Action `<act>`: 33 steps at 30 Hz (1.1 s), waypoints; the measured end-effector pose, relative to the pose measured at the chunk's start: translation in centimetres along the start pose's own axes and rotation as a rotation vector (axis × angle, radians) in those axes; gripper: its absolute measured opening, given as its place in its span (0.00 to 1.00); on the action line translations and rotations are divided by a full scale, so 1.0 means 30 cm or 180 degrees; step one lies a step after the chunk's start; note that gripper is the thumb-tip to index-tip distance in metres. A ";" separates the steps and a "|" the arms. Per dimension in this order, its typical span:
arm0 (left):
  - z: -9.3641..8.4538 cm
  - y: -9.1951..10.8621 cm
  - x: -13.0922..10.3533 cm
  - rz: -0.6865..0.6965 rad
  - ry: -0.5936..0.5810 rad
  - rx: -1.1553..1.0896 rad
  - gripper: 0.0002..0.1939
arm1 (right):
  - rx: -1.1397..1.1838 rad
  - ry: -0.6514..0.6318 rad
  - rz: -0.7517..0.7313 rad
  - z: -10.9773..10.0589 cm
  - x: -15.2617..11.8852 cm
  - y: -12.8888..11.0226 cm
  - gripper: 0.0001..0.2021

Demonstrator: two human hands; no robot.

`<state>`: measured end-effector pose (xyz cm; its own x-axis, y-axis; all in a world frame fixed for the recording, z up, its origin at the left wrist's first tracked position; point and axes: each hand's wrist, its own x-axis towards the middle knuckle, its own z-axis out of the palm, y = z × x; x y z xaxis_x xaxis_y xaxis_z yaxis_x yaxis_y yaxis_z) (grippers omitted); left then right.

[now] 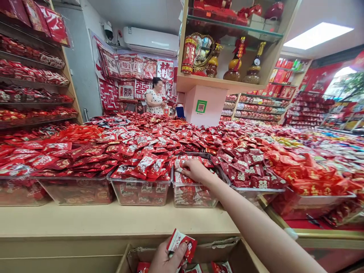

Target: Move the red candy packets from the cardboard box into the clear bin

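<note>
My left hand [167,258] is closed on a small red-and-white sealed packet [182,244] with printed figures, thumb across its front. It is above an open cardboard box [241,256], where several similar packets [222,267] lie inside. My right hand [195,170] reaches forward into a clear plastic bin [196,184] of red-and-white packets. Its fingers are bent and pressed together at a packet [179,163] near the left side of the bin; the palm hides part of the grip. Fewer packets fill this bin than the heaped ones beside it.
Heaped clear bins stand on both sides, one with red-and-white packets [146,165], another with dark red packets [250,168]. A cream counter ledge [113,220] runs below them. A white post [206,104] carries a glass-shelved cabinet [227,83]. A person [155,98] stands at the back.
</note>
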<state>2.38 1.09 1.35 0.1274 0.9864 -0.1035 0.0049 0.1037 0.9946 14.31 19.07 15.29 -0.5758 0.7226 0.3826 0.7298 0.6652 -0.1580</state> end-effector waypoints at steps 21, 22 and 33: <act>-0.002 -0.002 0.005 0.0357 -0.0130 0.0732 0.17 | 0.0331 0.0379 0.0358 -0.014 -0.019 -0.007 0.09; -0.002 -0.002 0.003 0.0344 -0.0102 0.0754 0.17 | 0.0332 0.0341 0.0343 -0.013 -0.024 -0.006 0.08; -0.011 -0.045 0.013 0.0408 -0.0068 0.0988 0.16 | 0.0286 0.0297 0.0258 -0.005 -0.030 -0.011 0.09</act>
<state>2.11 1.39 -0.03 0.1674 0.9857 0.0195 0.2889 -0.0680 0.9550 14.65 18.16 15.13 -0.4766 0.7568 0.4474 0.7342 0.6225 -0.2710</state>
